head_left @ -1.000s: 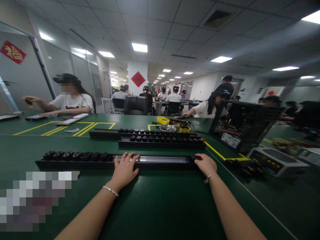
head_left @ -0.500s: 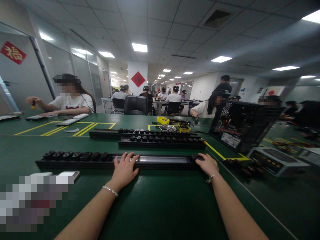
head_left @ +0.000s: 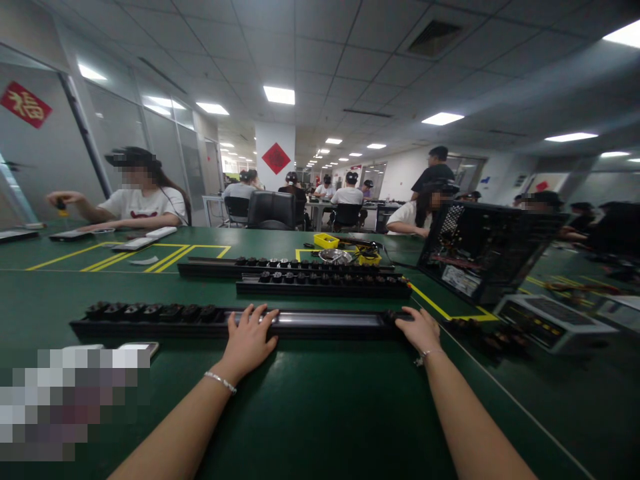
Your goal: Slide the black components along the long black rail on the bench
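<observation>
Though dim, block (head_left: 389,317) apparently against right fingers (head_left: 409,313)

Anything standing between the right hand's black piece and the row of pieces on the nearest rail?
Yes: the left hand lies over the rail, between that row and the black piece at the right hand; nothing else visible.

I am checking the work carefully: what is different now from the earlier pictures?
The right hand shifted slightly right, at the right end of the nearest rail. Beyond, the standing person moved left; a seated co-worker drew an arm back. The left hand stayed on the rail.
</observation>
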`<state>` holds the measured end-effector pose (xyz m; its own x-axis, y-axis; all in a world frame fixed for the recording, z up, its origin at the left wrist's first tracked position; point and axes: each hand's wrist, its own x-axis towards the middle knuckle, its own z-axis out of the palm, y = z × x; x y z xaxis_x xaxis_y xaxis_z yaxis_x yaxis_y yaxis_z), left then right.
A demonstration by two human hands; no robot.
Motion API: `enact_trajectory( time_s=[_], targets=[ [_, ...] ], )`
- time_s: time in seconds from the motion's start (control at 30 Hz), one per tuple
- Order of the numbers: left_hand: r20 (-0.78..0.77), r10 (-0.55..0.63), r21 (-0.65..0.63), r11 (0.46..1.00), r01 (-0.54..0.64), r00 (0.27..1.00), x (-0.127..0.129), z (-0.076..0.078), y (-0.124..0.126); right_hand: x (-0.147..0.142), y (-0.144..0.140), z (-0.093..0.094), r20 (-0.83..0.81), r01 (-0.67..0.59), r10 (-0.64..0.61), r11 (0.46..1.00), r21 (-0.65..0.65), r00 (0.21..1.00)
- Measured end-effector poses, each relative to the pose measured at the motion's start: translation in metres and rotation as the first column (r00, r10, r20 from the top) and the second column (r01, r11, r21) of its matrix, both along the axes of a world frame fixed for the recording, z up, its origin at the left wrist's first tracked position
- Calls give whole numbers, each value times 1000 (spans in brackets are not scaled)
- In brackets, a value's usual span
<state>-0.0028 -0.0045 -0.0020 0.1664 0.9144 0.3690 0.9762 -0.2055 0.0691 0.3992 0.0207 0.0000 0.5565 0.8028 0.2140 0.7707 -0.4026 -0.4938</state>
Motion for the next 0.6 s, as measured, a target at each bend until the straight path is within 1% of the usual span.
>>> enact_trajectory(
  time_s=[0.07, 0.13, 0.33, 0.6],
  targets=[
    [4, 0, 0, 1000, 0, 1000, 0, 0, 0, -1, -1, 1, -37, 28, -29, 1000, -14, 999],
    [7, 0, -3, 1000, 0, 1000, 0, 1, 0, -1, -1, 1, -46, 28, -29, 999, -25, 998],
    [5, 2, -6, 1000, -1, 1000, 0, 0, 1, 2, 4, -1, -11, -8, 8, 1000, -4, 1000],
    [7, 8, -21, 1000, -8, 1000, 0, 1, 1, 4, 3, 1, 13, -20, 20, 1000, 12, 1000]
  ],
)
